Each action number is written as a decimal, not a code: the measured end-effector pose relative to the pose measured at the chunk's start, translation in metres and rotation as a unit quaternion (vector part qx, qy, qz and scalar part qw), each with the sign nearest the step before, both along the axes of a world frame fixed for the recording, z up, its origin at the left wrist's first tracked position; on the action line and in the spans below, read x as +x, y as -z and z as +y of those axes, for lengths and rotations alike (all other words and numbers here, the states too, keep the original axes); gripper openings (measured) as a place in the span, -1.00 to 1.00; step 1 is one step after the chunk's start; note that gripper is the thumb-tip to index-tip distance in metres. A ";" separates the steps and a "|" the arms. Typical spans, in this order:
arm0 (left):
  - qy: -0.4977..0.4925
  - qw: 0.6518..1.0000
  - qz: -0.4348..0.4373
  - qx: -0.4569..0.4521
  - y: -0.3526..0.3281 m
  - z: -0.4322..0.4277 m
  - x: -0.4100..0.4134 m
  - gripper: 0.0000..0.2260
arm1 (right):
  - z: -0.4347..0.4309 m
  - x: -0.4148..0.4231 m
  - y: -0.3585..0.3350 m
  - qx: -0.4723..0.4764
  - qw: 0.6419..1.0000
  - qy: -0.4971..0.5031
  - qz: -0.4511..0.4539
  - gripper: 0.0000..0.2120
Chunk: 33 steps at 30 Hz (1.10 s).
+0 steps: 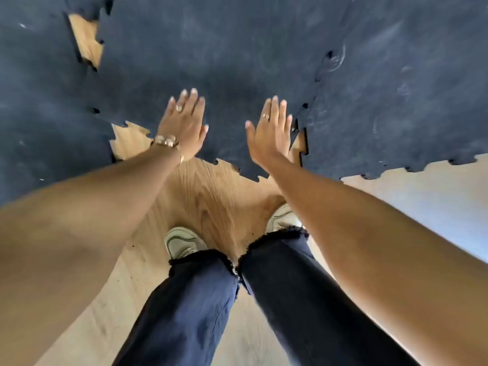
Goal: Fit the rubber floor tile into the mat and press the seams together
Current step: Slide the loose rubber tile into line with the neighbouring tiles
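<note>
- The rubber floor tile [211, 56], dark with jigsaw-toothed edges, lies on the wooden floor [211, 202] in the gap of the mat, between the mat piece on its left [34, 101] and the mat piece on its right [409, 88].
- Left of the tile, bare floor shows in wedges at the far and near ends of that seam, so the teeth there are apart.
- Right of the tile, the teeth look meshed farther up the seam, while a slit of floor shows at the near corner.
- The left hand [182, 125] lies flat on the tile's near part, its fingers [194, 97] straight and close together, holding nothing; a bracelet [166, 141] sits at the wrist.
- The right hand [269, 130] lies at the tile's near right corner, fingers straight and together, thumb out, holding nothing.
- Nearer than the tile's toothed edge stand two pale shoes [182, 241] below dark trouser legs [198, 299].
</note>
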<state>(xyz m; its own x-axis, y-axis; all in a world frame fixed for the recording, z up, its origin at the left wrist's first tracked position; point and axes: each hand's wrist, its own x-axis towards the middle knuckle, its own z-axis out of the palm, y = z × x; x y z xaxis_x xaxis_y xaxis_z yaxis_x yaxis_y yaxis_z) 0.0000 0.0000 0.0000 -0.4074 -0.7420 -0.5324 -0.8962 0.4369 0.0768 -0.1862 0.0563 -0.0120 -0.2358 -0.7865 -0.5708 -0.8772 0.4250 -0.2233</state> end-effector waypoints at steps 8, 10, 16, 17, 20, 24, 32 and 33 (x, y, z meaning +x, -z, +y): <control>0.054 0.986 0.053 -0.146 0.090 -0.076 -0.006 -0.34 | -0.056 0.009 0.085 -0.161 0.967 0.086 0.178 -0.36; 0.062 0.985 0.061 -0.147 0.096 -0.078 -0.004 -0.31 | -0.056 0.010 0.091 -0.165 0.963 0.093 0.190 -0.36; 0.065 0.986 0.079 -0.130 0.093 -0.088 -0.002 -0.28 | -0.062 0.010 0.082 -0.129 0.973 0.095 0.169 -0.35; 0.067 0.985 0.087 -0.131 0.094 -0.087 -0.002 -0.28 | -0.062 0.010 0.082 -0.129 0.973 0.090 0.167 -0.34; 0.066 0.983 0.108 -0.135 0.098 -0.086 0.000 -0.28 | -0.061 0.011 0.083 -0.122 0.975 0.094 0.161 -0.34; 0.063 0.977 0.131 -0.153 0.103 -0.083 0.003 -0.28 | -0.059 0.010 0.088 -0.121 0.974 0.079 0.176 -0.33; 0.050 0.971 0.155 -0.176 0.106 -0.075 0.007 -0.30 | -0.054 -0.011 0.070 -0.075 0.976 -0.053 0.195 -0.27; 0.048 0.971 0.157 -0.175 0.105 -0.074 0.007 -0.31 | -0.056 -0.019 0.061 -0.059 0.974 -0.086 0.200 -0.24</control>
